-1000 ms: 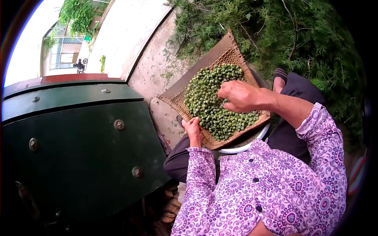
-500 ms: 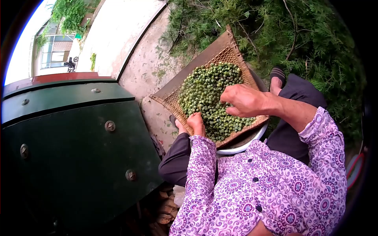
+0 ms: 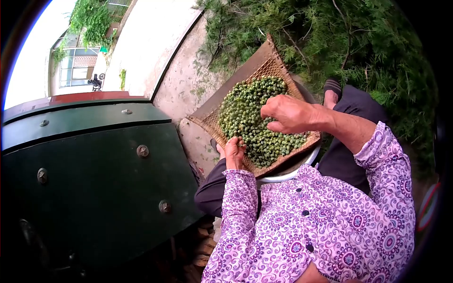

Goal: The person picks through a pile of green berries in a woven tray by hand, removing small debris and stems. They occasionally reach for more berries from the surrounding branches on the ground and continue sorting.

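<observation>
A woven winnowing basket (image 3: 207, 123) rests tilted between my knees, with a heap of small round green berries (image 3: 252, 101) spread in it, some of them darker. My left hand (image 3: 234, 150) is at the basket's near left side, thumb and fingers pinched together. Something tiny and brownish shows at its fingertips, too small to name. Over the right part of the heap hovers my right hand (image 3: 290, 114), its fingers curled in and the thumb close below them. Whatever may be between those fingers is hidden.
Under the basket shows the white rim of a basin (image 3: 283, 178). Cut leafy evergreen branches (image 3: 377, 52) cover the ground at the upper right. A dark green metal panel with round studs (image 3: 104, 188) stands on my left, with split firewood (image 3: 205, 246) beside it.
My left hand has turned and its fingertips now show, with a tiny bit at them. My right hand stays over the berries, still curled. The view has shifted slightly.
</observation>
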`<state>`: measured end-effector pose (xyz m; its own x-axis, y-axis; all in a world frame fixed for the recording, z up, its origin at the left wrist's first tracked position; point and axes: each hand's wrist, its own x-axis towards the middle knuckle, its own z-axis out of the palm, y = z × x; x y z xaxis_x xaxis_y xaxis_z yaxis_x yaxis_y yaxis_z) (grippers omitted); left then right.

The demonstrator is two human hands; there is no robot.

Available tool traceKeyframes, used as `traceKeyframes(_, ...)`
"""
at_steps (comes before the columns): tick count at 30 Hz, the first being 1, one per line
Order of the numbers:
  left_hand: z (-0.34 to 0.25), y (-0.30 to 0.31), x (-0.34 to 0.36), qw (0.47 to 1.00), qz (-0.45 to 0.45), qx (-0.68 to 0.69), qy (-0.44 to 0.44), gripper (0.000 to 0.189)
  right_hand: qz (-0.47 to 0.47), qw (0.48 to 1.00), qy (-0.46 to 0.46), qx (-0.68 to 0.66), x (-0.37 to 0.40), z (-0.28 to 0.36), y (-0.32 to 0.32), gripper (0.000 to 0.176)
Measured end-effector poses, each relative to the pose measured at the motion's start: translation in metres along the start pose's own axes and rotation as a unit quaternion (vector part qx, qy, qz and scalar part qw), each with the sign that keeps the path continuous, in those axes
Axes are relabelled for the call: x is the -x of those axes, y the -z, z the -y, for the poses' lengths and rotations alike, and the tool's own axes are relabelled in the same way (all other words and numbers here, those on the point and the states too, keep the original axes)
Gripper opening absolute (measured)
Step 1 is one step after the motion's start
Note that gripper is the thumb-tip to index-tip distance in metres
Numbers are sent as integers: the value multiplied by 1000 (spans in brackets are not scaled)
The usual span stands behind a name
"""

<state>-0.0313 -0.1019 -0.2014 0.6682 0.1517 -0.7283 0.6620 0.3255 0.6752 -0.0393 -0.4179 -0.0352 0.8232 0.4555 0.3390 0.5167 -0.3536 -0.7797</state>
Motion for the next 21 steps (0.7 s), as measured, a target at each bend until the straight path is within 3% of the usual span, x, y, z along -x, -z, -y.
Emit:
traceKeyframes(2, 1, 4, -4, 998, 59, 26, 5, 4, 40, 999, -32, 10, -1, 2, 5, 16)
traceKeyframes(4, 2, 0, -4, 999, 32, 2, -5, 3, 39, 999, -33, 4, 0, 6, 8, 16)
traceKeyframes(6, 5, -1, -12, 985, 18, -165, -56, 5, 39, 999, -36, -1, 2, 9, 8, 16)
traceKeyframes(8, 11, -3, -24, 972, -6, -220, -82, 11, 51, 998, -32, 8, 4, 9, 8, 16)
traceKeyframes(10, 14, -18, -24, 887, -68, -376, -259, 18, 38, 999, -19, 17, 7, 7, 7, 17)
traceKeyframes(11, 15, -20, -19, 836, -100, -477, -252, 25, 51, 998, -29, 3, 6, 8, 8, 18)
traceKeyframes(12, 19, -19, -24, 837, -99, -477, -248, 25, 64, 997, -38, -11, 6, 8, 9, 19)
traceKeyframes(14, 27, -16, -32, 781, -142, -553, -253, 28, 65, 997, -38, -6, 5, 7, 8, 19)
traceKeyframes(21, 24, -10, -37, 797, -94, -532, -269, 21, 101, 993, -56, -8, -1, 7, 5, 20)
